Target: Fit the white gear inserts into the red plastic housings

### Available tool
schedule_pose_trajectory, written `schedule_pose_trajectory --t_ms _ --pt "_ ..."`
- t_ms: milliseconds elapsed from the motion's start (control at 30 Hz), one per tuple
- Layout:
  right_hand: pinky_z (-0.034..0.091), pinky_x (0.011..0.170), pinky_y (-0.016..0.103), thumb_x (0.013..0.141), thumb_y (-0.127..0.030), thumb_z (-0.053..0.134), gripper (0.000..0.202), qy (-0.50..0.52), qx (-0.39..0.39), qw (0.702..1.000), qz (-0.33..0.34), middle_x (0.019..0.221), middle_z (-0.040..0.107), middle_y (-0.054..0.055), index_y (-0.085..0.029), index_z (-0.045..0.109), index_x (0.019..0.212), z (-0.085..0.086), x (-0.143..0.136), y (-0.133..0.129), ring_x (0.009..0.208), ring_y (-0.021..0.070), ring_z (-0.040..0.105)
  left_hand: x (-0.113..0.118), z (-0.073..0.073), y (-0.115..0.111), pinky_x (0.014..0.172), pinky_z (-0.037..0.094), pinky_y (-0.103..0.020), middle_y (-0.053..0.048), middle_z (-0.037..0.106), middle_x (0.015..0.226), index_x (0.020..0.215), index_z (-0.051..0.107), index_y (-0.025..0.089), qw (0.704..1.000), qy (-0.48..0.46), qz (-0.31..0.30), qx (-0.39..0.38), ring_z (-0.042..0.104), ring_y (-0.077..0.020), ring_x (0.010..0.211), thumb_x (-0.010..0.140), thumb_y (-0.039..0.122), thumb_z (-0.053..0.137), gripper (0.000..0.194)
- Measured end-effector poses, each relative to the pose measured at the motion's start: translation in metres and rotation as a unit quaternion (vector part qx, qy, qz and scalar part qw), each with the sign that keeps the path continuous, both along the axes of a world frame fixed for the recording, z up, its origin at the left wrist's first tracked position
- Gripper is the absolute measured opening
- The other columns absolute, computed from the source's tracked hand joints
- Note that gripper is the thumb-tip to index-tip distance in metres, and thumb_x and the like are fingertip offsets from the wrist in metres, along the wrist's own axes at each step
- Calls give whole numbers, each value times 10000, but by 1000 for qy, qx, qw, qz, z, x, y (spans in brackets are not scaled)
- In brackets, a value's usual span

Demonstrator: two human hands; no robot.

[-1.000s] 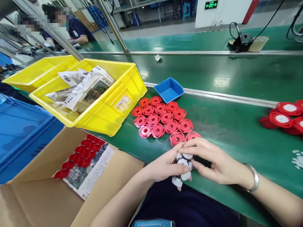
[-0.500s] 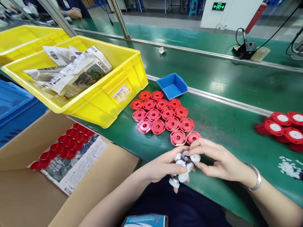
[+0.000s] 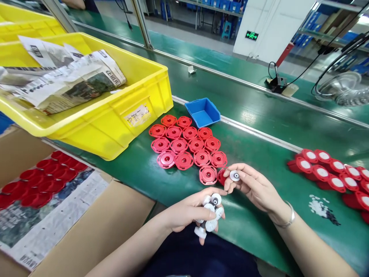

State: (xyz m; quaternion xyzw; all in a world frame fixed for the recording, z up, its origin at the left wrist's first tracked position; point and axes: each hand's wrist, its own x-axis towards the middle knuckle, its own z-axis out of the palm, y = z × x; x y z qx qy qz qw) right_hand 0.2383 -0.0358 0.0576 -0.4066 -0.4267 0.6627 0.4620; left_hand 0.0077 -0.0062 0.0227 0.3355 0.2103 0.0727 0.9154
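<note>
My left hand (image 3: 190,211) is closed around several white toothed gears (image 3: 211,224) with dark hubs, palm up near the table's front edge. In my right hand (image 3: 253,184) a single white gear (image 3: 234,176) is pinched between thumb and fingers, its dark centre facing up. This hand is just above the nearest of the red round parts (image 3: 208,175), which it partly covers. The red parts stand in close rows on the green table (image 3: 248,146), each with a dark red centre.
A yellow crate (image 3: 144,104) with crumpled newspaper is at the left, a small blue bin (image 3: 203,113) beyond the red parts. Lower left, a cardboard box (image 3: 115,207) holds more red parts. At the right are red parts with white discs (image 3: 319,172) and small white pieces (image 3: 317,207).
My right hand has drawn away from the left with one gear, towards the nearest red part. My left hand still holds the other gears. The view has shifted to the right.
</note>
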Motion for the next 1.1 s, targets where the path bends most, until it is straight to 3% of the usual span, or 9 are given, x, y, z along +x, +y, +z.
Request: schedule_pose_trajectory --t_ms 200,367,533,833,933,1000,1100 --pt "585 821 309 1005 -375 614 238 -76 3 995 -65 898 704 45 -198 629 1162 -4 1 0 832 152 692 1 -8 6 452 478 -139 -67 646 1010 1374 502 243 1000 16 1 8 683 -171 766 766 250 743 655" --pt "605 840 301 975 -341 661 211 -202 101 972 -66 1065 648 55 -222 654 1149 -3 7 -4 892 146 676 1 -13 7 486 495 -154 -63 639 1008 1396 483 250 1000 3 -8 4 678 -170 792 781 255 746 669" --pt "606 920 333 951 -299 695 236 -238 177 953 -56 1142 605 70 -240 660 1176 -4 10 -8 1016 176 670 0 -18 8 515 507 -164 -64 625 1023 1394 464 247 1000 -25 -18 2 673 -176 829 796 268 750 663" --pt "629 787 293 951 -335 698 254 -356 248 899 -61 1091 641 73 -247 624 1178 -7 12 -21 875 164 700 5 -11 -10 475 507 -156 -63 608 991 1085 533 180 997 -68 4 26 659 -150 768 850 383 741 373" --pt "619 723 276 938 -377 713 260 -369 254 892 -68 1032 660 68 -241 630 1143 -5 11 -25 807 157 690 5 -1 -20 460 500 -149 -55 604 936 1057 540 173 995 -65 28 65 628 -129 730 876 403 720 344" --pt "613 709 276 917 -394 737 277 -364 251 894 -77 1002 667 62 -239 630 1120 -4 11 -27 798 161 686 3 6 -24 461 502 -163 -43 591 934 1145 546 192 992 -50 58 100 600 -118 705 896 411 695 364" --pt "609 726 288 898 -390 762 277 -337 242 906 -82 976 669 50 -238 631 1088 -5 9 -30 801 163 685 1 14 -26 526 514 -206 -36 580 965 1329 534 246 958 14 135 254 545 -99 677 962 387 597 398"
